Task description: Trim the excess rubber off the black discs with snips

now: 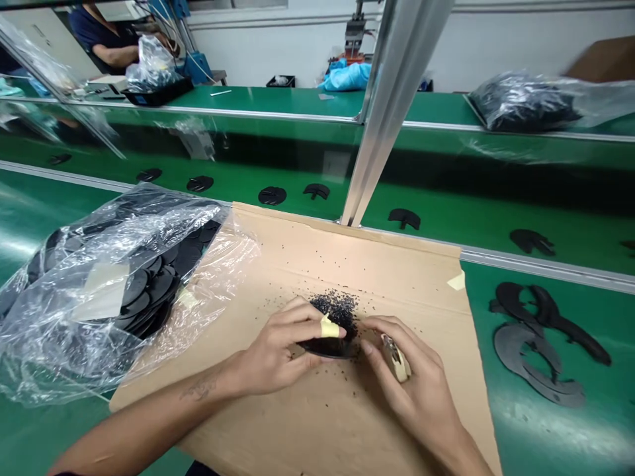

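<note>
My left hand (292,340) grips the edge of a round black plastic disc (333,349) between thumb and fingers. A strip of yellow tape is wrapped round one of its fingertips. Just beyond the disc lies a pile of tiny black pieces (337,307), partly behind that hand, with loose ones scattered about it. To the right, my right hand (409,370) is curled round a small metal tool (394,354) with a pale, tape-like wrapping; its kind cannot be made out. The thumb and index fingertip stay apart, close to the disc's right edge. Brown cardboard (278,423) lies under both hands.
A clear plastic bag (99,284) full of black discs lies at left. Curved black parts (530,357) rest on the green table at right. Beyond a metal post (381,132), black parts (272,195) sit in a row on a green strip. A person (114,49) works at back left.
</note>
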Tool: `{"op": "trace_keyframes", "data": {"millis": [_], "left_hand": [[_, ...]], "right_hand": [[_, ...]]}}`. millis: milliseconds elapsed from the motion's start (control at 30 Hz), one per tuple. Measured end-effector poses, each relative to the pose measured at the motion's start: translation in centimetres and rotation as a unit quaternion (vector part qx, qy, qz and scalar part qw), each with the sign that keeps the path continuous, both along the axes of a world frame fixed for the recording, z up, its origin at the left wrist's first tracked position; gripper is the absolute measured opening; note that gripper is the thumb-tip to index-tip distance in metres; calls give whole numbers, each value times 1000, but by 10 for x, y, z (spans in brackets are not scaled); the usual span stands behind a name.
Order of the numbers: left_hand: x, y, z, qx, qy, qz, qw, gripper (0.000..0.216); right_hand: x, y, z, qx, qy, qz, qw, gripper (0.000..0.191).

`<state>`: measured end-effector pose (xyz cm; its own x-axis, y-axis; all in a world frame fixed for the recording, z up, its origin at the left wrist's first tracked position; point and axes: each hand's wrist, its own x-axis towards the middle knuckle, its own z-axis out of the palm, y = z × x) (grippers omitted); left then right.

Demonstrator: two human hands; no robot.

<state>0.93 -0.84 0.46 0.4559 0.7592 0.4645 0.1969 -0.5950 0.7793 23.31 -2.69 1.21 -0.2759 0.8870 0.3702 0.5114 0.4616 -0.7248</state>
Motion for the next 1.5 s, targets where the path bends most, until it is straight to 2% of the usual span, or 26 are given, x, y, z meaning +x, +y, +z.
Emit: {"op": "trace_keyframes", "data": {"millis": [133,267,500,733,1033,1300,1367,1500], "left_hand": [[-1,2,-1,0,3,-24,1000,23],[0,0,-1,-3,0,-44,999,22],[-1,1,-3,2,13,-49,999,18],[1,0,-4,2,-11,-51,999,25],[2,-1,-14,-29,-33,-53,998,20],[3,-1,1,-21,26,-63,997,18],[4,-3,-1,-1,71,-64,995,19],[3,-3,-11,54,113,-22,992,21]], "right_hand": [[5,3,-8,66,-122,4,990,26],[3,0,-11,91,-183,21,979,31],[4,0,-12,106,-199,36,974,25],[3,-1,-12,119,-220,28,968,24],[3,-3,-12,142,-228,20,963,27],[3,-3,-13,145,-276,-34,950,33],[1,-4,-14,144,-289,-37,946,32],[0,-3,-15,128,-291,-52,947,32]]}}
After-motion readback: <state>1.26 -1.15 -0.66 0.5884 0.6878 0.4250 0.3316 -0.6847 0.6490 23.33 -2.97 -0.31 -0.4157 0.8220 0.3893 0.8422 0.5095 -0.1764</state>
